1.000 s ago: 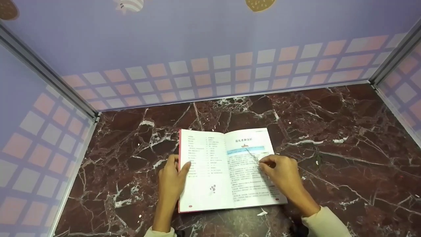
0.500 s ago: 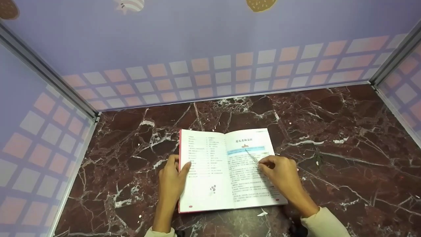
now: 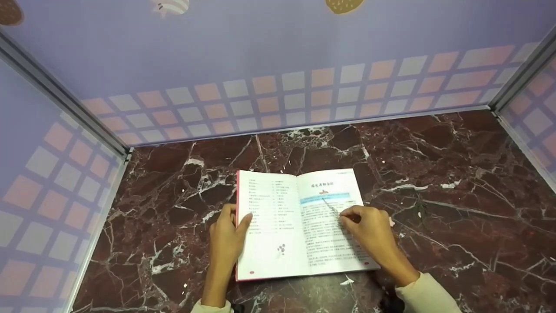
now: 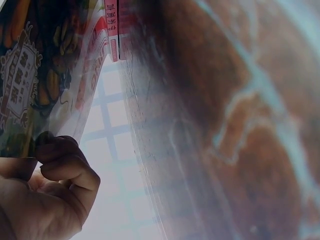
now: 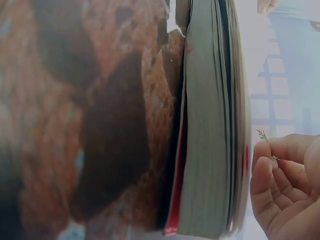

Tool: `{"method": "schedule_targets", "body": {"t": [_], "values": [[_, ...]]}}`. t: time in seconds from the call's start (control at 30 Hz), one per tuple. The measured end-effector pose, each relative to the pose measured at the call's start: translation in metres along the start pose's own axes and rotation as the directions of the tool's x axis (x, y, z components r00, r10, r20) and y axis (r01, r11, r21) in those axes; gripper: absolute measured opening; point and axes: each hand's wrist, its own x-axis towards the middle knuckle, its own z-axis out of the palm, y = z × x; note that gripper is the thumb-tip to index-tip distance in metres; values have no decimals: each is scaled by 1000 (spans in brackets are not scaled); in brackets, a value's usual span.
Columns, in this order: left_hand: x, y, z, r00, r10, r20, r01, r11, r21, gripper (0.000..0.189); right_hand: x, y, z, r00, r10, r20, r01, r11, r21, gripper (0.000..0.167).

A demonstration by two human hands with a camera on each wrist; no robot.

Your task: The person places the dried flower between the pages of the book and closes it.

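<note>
An open book lies on the dark marble table, printed pages up. My left hand grips its left edge, thumb on the page and fingers under the cover; in the left wrist view the same hand holds the lower edge of the colourful cover. Over the right page, my right hand pinches a thin, feathery sprig between thumb and fingertips. Its far end points up and left to the blue-highlighted lines. From the right wrist, the small green leaves of the sprig show beside the thick page block.
Another small dark green sprig lies on the table right of the book. White scraps, one a larger piece below the book, dot the marble. A lilac back panel and side panels enclose the table.
My right hand has shifted slightly left, and the sprig with it. A pale pinkish bit now shows just beyond its knuckles. My left hand and the book have stayed put.
</note>
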Motion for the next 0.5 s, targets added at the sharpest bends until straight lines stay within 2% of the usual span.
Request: {"method": "schedule_targets", "body": {"t": [0.3,0.5], "values": [[1,1,-1,999,-29,40,29,999,-12,32,-1,1,3,1000,9,13,-9,1000,3,8],[1,1,-1,999,-30,33,30,1000,-2,31,-1,2,4,999,28,25,-28,1000,1,8]]}}
